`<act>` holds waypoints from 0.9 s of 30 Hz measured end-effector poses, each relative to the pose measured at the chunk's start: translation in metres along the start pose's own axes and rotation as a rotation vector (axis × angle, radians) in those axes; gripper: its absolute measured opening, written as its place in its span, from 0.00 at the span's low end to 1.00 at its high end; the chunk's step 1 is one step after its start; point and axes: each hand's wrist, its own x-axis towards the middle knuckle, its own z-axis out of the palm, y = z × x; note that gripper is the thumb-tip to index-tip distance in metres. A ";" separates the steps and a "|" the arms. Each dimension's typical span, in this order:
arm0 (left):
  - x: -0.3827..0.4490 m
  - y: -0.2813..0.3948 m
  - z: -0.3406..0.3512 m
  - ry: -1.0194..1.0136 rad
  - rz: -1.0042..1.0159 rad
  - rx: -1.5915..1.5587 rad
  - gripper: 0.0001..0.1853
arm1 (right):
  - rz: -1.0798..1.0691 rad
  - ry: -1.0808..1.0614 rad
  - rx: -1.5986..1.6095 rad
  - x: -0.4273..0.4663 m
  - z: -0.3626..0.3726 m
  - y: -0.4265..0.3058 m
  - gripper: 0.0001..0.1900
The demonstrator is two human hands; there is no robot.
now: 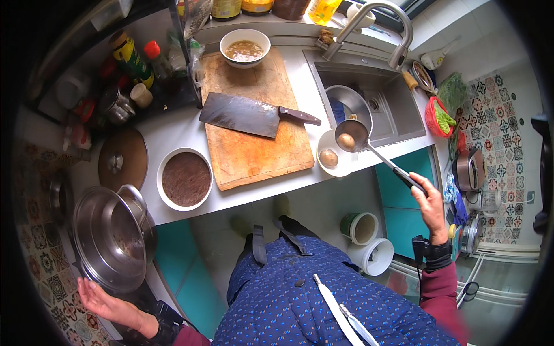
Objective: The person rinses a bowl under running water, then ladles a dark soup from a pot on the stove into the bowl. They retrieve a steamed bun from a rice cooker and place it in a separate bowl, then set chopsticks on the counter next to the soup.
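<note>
My right hand grips the black-handled metal ladle. One brown egg rests in the ladle's bowl, above the rim of a white bowl. Inside that bowl lies a second brown egg. Low on the left, my left hand is held palm up with its fingers extended and nothing in it. It is beside the near rim of a stainless steel pot; whether it touches the pot I cannot tell. The pot looks tilted, with dark residue inside.
A cleaver lies across the wooden cutting board, its handle past the right edge. A soup bowl stands behind it. On the left are a bowl of dark brown food and a pot lid. The sink holds a metal basin.
</note>
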 end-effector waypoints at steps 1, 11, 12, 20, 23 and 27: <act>0.000 0.003 0.004 -0.006 -0.022 -0.015 0.15 | -0.170 0.045 -0.110 -0.002 0.007 0.006 0.16; 0.024 -0.045 -0.011 -0.120 -0.056 0.059 0.18 | 0.187 0.162 0.146 -0.021 0.021 0.033 0.17; 0.033 -0.058 -0.020 -0.112 -0.067 0.093 0.18 | 0.222 0.129 0.293 -0.023 0.017 0.033 0.17; 0.114 -0.174 -0.095 -0.192 -0.253 0.527 0.24 | 0.101 -0.089 0.553 -0.005 0.034 -0.049 0.20; 0.125 -0.192 -0.086 -0.270 -0.360 0.544 0.29 | -0.065 -0.255 0.577 0.009 0.078 -0.103 0.20; 0.127 -0.187 -0.070 -0.583 -0.809 0.121 0.22 | -0.184 -0.598 0.512 0.022 0.134 -0.183 0.21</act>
